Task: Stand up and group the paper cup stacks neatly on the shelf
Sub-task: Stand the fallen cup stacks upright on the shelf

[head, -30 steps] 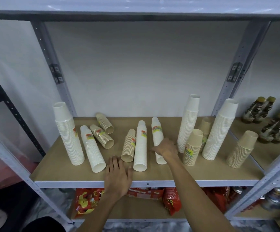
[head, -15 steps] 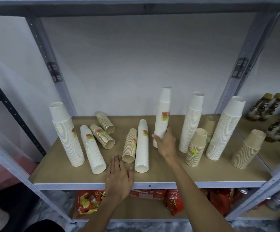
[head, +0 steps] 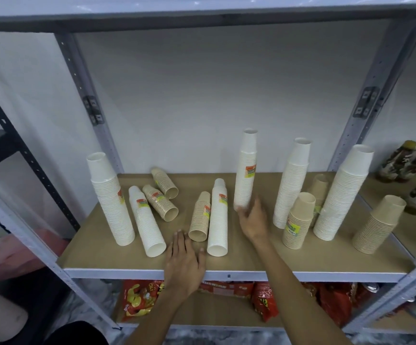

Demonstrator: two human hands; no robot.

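Paper cup stacks stand and lie on the brown shelf board (head: 251, 260). My right hand (head: 250, 217) grips the base of a tall white stack (head: 245, 170), which stands upright at mid-shelf. My left hand (head: 184, 260) rests flat on the shelf's front edge, fingers spread, holding nothing. Just beyond it lie a white stack (head: 218, 217) and a brown stack (head: 200, 216). Further left lie another white stack (head: 147, 220) and two brown stacks (head: 160, 201), beside an upright white stack (head: 109, 200). On the right, white stacks (head: 292, 183) (head: 343, 192) and brown stacks (head: 299, 220) (head: 378, 224) stand upright.
Grey metal uprights (head: 87, 105) (head: 368, 100) frame the bay and an upper shelf (head: 202, 13) runs overhead. Brown bottles (head: 401, 160) stand on the neighbouring shelf at the right. Red snack bags (head: 139, 300) fill the shelf below.
My right hand has tipped the white stack that lay at mid-shelf up onto its end, beside the upright stacks on the right. My left hand has stayed flat on the shelf edge.
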